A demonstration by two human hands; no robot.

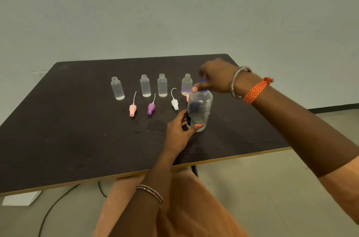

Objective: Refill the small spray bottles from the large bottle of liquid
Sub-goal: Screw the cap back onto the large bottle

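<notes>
A large clear bottle (200,108) with a dark label stands upright on the dark table (77,130). My left hand (178,132) grips its lower part. My right hand (213,77) is over its top, fingers pinching the blue cap (203,81). Several small clear spray bottles stand uncapped in a row behind: one at the far left (117,88), one (145,85), one (162,85) and one (186,84) beside the large bottle. Each holds a little liquid at the bottom.
Spray heads with dip tubes lie in front of the row: a pink one (132,109), a purple one (151,108), a white one (174,103); another pink one is mostly hidden behind the large bottle. A wet patch (155,126) marks the table. Cables run on the floor.
</notes>
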